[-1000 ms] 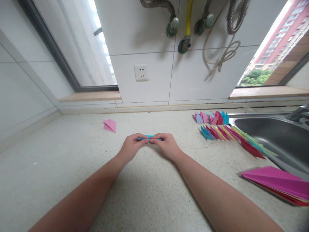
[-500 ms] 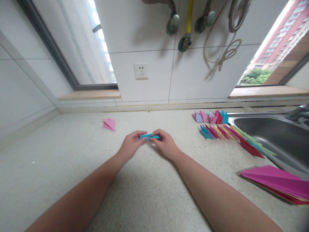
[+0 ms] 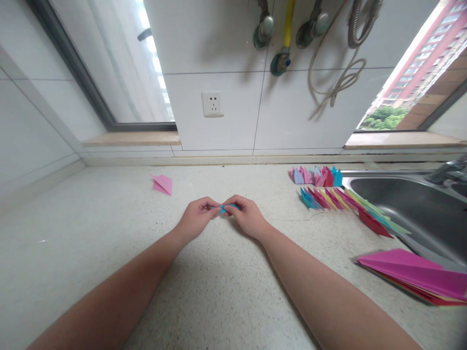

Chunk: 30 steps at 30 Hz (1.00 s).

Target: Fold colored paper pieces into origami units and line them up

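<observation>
A small piece of folded blue paper [image 3: 223,208] is pinched between my two hands over the middle of the counter. My left hand [image 3: 199,216] grips its left end with thumb and fingers. The right end is held by my right hand [image 3: 246,216], its thumb lying across the paper. Fingers cover most of the paper, so its exact folded shape is hidden. Beyond my left hand, a pink folded paper piece [image 3: 162,184] lies on the speckled counter [image 3: 204,291].
At the right stand a row of small folded paper figures [image 3: 321,176] and a row of colourful folded papers [image 3: 328,198]. Nearer lies a stack of larger paper planes [image 3: 408,272]. A steel sink [image 3: 412,204] is behind them. The tiled wall has a socket [image 3: 213,104].
My fingers have closed further over the blue paper, and less of it shows. My right hand has shifted slightly left, nearer the left one. The view has tilted slightly.
</observation>
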Motion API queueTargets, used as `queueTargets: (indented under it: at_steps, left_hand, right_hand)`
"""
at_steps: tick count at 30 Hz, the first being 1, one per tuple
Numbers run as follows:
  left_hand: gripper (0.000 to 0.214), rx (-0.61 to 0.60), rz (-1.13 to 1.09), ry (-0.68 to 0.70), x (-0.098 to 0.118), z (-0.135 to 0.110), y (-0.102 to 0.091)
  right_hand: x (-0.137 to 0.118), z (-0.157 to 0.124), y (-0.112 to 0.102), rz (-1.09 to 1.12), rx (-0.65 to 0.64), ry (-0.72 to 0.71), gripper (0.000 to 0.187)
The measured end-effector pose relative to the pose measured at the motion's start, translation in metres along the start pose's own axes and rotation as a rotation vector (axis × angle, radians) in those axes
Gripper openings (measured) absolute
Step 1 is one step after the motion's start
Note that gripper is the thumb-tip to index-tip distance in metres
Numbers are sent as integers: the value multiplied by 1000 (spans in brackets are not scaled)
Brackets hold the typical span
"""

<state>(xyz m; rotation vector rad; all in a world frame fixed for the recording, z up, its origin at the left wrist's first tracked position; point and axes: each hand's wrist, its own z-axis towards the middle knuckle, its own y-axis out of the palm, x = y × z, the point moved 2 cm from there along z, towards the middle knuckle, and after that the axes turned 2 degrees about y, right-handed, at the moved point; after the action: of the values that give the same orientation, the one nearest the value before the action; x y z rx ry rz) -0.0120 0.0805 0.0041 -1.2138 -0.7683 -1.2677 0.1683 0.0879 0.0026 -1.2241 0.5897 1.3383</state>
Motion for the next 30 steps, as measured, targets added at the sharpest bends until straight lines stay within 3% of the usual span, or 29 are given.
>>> queueTargets:
  at_steps: [7, 17, 22, 30]
  left_hand:
    - [19, -48, -51, 15, 4, -3, -1]
    - [27, -65, -25, -20, 7, -1, 0]
    - [21, -51, 84, 29, 11, -2, -2]
    - [21, -84, 132, 97, 13, -4, -1]
  right_hand:
    - [-2, -2, 2, 108, -24, -20, 9]
    - [-1, -2, 0, 63, -8, 7, 13]
    - [0, -2, 2, 131, -49, 40, 17]
    - [1, -5, 2, 36, -67, -27, 17]
